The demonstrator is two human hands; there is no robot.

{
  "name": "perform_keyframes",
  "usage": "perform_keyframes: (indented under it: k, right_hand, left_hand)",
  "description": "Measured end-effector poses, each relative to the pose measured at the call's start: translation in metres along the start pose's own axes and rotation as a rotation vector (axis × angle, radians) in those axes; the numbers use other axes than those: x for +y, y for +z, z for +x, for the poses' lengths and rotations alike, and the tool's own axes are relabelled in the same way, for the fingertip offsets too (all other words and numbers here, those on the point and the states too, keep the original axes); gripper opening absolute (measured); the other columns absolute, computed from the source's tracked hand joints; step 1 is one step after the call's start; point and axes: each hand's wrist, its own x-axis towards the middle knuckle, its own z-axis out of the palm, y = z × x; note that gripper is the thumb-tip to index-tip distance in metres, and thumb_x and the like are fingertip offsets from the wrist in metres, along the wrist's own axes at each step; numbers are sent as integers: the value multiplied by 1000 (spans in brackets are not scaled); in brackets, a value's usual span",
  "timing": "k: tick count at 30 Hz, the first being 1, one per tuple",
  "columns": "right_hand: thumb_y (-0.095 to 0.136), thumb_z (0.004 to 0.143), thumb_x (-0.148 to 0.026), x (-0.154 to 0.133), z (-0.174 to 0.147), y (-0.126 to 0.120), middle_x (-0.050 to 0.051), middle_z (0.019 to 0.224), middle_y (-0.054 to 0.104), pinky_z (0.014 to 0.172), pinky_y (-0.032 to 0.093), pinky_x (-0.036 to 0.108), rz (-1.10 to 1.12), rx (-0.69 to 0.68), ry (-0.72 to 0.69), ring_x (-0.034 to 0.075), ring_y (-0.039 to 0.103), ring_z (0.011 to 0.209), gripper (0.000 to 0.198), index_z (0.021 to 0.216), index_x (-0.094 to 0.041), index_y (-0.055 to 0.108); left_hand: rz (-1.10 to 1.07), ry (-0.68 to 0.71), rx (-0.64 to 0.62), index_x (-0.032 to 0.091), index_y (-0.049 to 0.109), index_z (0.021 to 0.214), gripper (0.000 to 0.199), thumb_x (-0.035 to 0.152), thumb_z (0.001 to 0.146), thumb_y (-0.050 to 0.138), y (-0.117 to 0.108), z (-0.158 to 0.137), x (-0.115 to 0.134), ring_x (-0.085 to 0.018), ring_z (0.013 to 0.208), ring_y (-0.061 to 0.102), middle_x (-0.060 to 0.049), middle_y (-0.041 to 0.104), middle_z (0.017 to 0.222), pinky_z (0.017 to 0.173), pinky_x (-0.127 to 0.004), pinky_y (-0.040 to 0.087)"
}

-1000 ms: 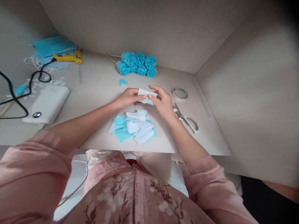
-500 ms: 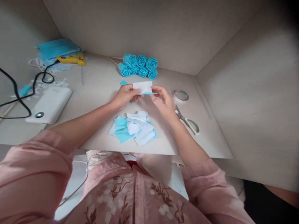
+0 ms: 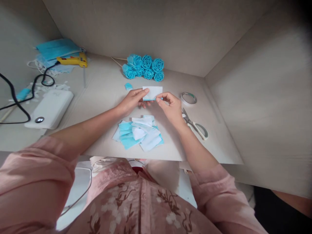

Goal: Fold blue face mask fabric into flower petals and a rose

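Note:
Above the table, my left hand point(image 3: 133, 100) pinches a white piece of mask fabric point(image 3: 153, 92) by its left end, thumb on top. A blue strip shows along the fabric's lower edge. With thumb and forefinger closed, my right hand point(image 3: 170, 105) grips the lower right corner of the same piece. Below my hands lies a loose pile of cut blue and white fabric pieces point(image 3: 138, 133). A small blue folded piece point(image 3: 128, 86) rests just beyond my left hand.
Blue fabric roses point(image 3: 147, 67) on sticks lie at the back. On the right are a tape roll point(image 3: 188, 98) and scissors point(image 3: 196, 126). Leftward sit a yellow glue gun point(image 3: 73, 60), blue face masks point(image 3: 57, 48), white scraps, a black cable and a white power bank point(image 3: 50, 110).
The fabric piece has shifted slightly right. My right thumb and forefinger have closed on its lower right corner, and my left thumb now lies higher on it.

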Motion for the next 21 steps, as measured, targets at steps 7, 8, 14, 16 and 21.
perform_keyframes:
  k: [7, 8, 14, 16, 21]
  right_hand:
    - [66, 85, -36, 3, 1, 1, 1, 92, 74, 89, 53, 31, 10, -4, 15, 15, 66, 86, 16, 91, -21, 67]
    - [67, 84, -38, 4, 1, 2, 1, 92, 73, 88, 53, 32, 24, -1, 14, 15, 66, 84, 21, 97, -21, 67]
    - [68, 86, -51, 13, 0, 7, 2, 91, 72, 86, 57, 39, 78, -81, 27, 20, 68, 84, 58, 137, -27, 51]
    - [67, 87, -52, 12, -1, 7, 5, 101, 73, 85, 59, 41, 93, -121, 29, 22, 69, 88, 66, 144, -28, 45]
    - [67, 88, -50, 5, -4, 8, 7, 127, 68, 90, 59, 44, 77, -86, -14, 23, 69, 94, 72, 151, -30, 38]
  left_hand:
    - [132, 107, -20, 14, 65, 112, 55, 39, 68, 86, -3, 2, -3, -12, 68, 61, -3, 70, 84, 57, -21, 46]
    - [143, 118, -19, 14, 64, 115, 56, 36, 68, 85, -4, 2, -4, -11, 66, 60, -2, 69, 83, 58, -21, 46]
    - [174, 153, 29, 15, 64, 116, 47, 25, 72, 77, -5, 4, -7, -10, 63, 58, -1, 69, 84, 58, -21, 46]
    - [148, 167, 58, 16, 64, 116, 46, 25, 73, 78, -5, 4, -6, -9, 63, 58, -2, 70, 89, 58, -21, 46]
    - [-2, 112, 43, 21, 62, 124, 52, 34, 78, 81, -3, 1, 1, -11, 69, 63, -2, 68, 90, 63, -22, 48]
